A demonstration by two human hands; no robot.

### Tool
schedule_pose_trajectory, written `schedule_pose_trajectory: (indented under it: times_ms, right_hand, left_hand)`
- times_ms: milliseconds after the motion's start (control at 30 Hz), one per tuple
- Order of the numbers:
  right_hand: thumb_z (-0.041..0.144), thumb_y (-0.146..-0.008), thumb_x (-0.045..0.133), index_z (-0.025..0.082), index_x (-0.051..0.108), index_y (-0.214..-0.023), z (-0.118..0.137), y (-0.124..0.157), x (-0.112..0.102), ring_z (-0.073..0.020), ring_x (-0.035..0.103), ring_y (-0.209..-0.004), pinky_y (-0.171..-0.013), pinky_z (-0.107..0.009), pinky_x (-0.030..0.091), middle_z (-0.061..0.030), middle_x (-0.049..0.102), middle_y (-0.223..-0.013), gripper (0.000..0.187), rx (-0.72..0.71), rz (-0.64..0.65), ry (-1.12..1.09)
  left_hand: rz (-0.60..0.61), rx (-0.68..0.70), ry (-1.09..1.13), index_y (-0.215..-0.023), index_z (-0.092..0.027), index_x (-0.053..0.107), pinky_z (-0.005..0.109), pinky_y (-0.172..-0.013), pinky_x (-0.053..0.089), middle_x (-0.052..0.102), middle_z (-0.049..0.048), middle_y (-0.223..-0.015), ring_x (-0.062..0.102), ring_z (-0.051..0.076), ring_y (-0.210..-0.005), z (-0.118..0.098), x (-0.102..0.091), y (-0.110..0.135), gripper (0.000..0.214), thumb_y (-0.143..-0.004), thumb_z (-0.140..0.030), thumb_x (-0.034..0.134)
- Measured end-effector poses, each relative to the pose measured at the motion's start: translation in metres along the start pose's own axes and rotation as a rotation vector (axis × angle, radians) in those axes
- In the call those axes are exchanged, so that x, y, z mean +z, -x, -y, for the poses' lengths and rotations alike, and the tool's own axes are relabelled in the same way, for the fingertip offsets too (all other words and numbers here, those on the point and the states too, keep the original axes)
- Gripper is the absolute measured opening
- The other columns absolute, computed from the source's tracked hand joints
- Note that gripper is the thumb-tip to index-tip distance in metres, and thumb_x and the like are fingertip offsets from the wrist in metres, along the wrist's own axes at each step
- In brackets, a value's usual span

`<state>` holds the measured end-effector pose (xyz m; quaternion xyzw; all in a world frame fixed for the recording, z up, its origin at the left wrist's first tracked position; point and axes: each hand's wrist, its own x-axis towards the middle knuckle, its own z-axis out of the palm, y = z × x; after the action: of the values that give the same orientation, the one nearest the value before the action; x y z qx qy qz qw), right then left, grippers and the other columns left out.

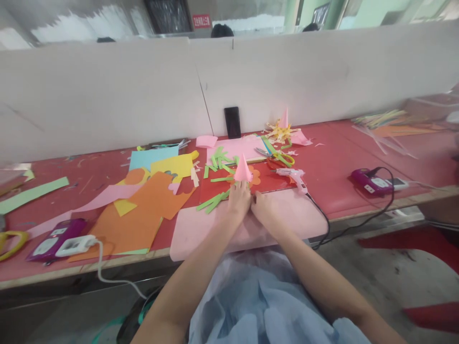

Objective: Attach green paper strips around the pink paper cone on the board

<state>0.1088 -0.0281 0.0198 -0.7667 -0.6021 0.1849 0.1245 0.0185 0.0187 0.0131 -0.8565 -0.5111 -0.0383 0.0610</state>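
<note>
A pink paper cone [243, 170] stands upright over the red board [215, 184]. My left hand [239, 197] is at its lower edge, its fingers together against the base. Close beside it, my right hand [263, 206] is closed near the board's front edge; whatever is between its fingers is hidden. An orange paper flower [255, 176] lies just behind the cone. Green paper strips [215, 200] are scattered left of my hands. To the right lies a pink-and-white hot glue gun [294, 176], with yellow-handled scissors [281, 156] behind it.
Orange paper sheets [139, 210] and a purple power strip [59, 236] with a white charger occupy the left. A black phone [232, 122] leans on the white partition [125, 95]. Another pink cone with yellow fringe [283, 126] stands behind. A second power strip [371, 181] lies right.
</note>
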Motion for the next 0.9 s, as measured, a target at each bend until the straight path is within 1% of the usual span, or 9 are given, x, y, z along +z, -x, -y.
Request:
schedule_pose_trajectory:
  times_ms: [100, 233, 333, 467, 567, 667, 767, 833, 900]
  right_hand:
    - [0.024, -0.092, 0.033, 0.014, 0.057, -0.102, 0.0, 0.004, 0.001, -0.021, 0.067, -0.084, -0.067, -0.027, 0.042, -0.0126, 0.069, -0.092, 0.028, -0.028, -0.015, 0.041]
    - [0.021, -0.091, 0.033, 0.015, 0.056, -0.103, -0.001, 0.005, 0.004, -0.0212, 0.066, -0.084, -0.067, -0.027, 0.041, -0.0122, 0.069, -0.092, 0.027, -0.046, -0.027, 0.089]
    - [0.023, -0.092, 0.033, 0.016, 0.056, -0.102, -0.001, 0.005, 0.005, -0.0208, 0.066, -0.085, -0.068, -0.027, 0.04, -0.0122, 0.069, -0.092, 0.026, -0.057, -0.038, 0.103]
    - [0.03, -0.091, 0.038, 0.018, 0.056, -0.1, 0.0, 0.004, 0.004, -0.0212, 0.066, -0.083, -0.068, -0.027, 0.04, -0.0106, 0.069, -0.09, 0.024, -0.065, -0.026, 0.099]
    - [0.034, -0.09, 0.039, 0.018, 0.056, -0.098, 0.001, 0.006, 0.003, -0.021, 0.065, -0.08, -0.067, -0.027, 0.039, -0.0091, 0.069, -0.087, 0.024, -0.071, -0.035, 0.095]
    - [0.035, -0.091, 0.037, 0.018, 0.056, -0.096, 0.0, 0.008, 0.005, -0.0195, 0.065, -0.076, -0.065, -0.026, 0.038, -0.0087, 0.068, -0.085, 0.026, -0.077, -0.061, 0.087]
    - [0.038, -0.091, 0.038, 0.019, 0.056, -0.092, -0.003, 0.008, 0.009, -0.0186, 0.063, -0.073, -0.062, -0.026, 0.035, -0.008, 0.068, -0.083, 0.026, -0.104, -0.083, 0.045]
    - [0.039, -0.09, 0.041, 0.019, 0.056, -0.088, -0.008, 0.006, 0.01, -0.0174, 0.061, -0.069, -0.06, -0.025, 0.033, -0.0067, 0.067, -0.079, 0.025, -0.13, -0.078, -0.031]
    - [0.041, -0.087, 0.045, 0.02, 0.055, -0.081, -0.016, 0.003, 0.009, -0.0153, 0.057, -0.064, -0.058, -0.025, 0.032, -0.0044, 0.064, -0.073, 0.024, -0.161, -0.05, -0.176]
  left_hand:
    - [0.021, 0.042, -0.035, -0.1, -0.012, 0.064, 0.039, -0.082, 0.041, 0.057, 0.0157, -0.106, 0.048, 0.028, -0.103, -0.002, 0.0, 0.0, 0.033, -0.085, -0.006, 0.035]
    - [0.047, 0.045, -0.077, -0.104, -0.01, 0.063, 0.038, -0.081, 0.042, 0.057, 0.0169, -0.109, 0.051, 0.027, -0.101, -0.005, 0.0, 0.0, 0.036, -0.084, -0.003, 0.034]
    - [0.037, 0.038, -0.029, -0.106, -0.007, 0.062, 0.038, -0.083, 0.043, 0.057, 0.0176, -0.108, 0.052, 0.027, -0.102, -0.002, 0.0, -0.002, 0.033, -0.085, -0.005, 0.037]
    - [0.013, -0.003, 0.213, -0.102, -0.014, 0.066, 0.033, -0.085, 0.044, 0.059, 0.0128, -0.108, 0.055, 0.024, -0.102, 0.02, 0.002, -0.009, 0.026, -0.089, -0.017, 0.043]
    - [0.007, -0.055, 0.473, -0.102, -0.02, 0.067, 0.026, -0.084, 0.045, 0.062, 0.0066, -0.108, 0.059, 0.017, -0.098, 0.041, 0.001, -0.017, 0.027, -0.088, -0.017, 0.045]
    - [0.007, -0.126, 0.614, -0.097, -0.02, 0.069, 0.025, -0.083, 0.046, 0.068, 0.0048, -0.099, 0.062, 0.016, -0.092, 0.055, -0.009, -0.024, 0.023, -0.085, -0.017, 0.051]
    - [-0.184, -0.257, 0.674, -0.097, -0.018, 0.068, 0.025, -0.077, 0.047, 0.07, 0.0049, -0.092, 0.063, 0.015, -0.082, 0.058, -0.032, -0.034, 0.021, -0.086, -0.022, 0.05]
    - [-0.35, -0.262, 0.651, -0.095, -0.018, 0.068, 0.025, -0.076, 0.046, 0.069, 0.0053, -0.098, 0.062, 0.015, -0.082, 0.057, -0.05, -0.043, 0.019, -0.085, -0.025, 0.053]
    - [-0.434, -0.222, 0.62, -0.094, -0.019, 0.067, 0.026, -0.075, 0.046, 0.069, 0.0055, -0.098, 0.061, 0.015, -0.079, 0.053, -0.067, -0.053, 0.018, -0.085, -0.028, 0.055]
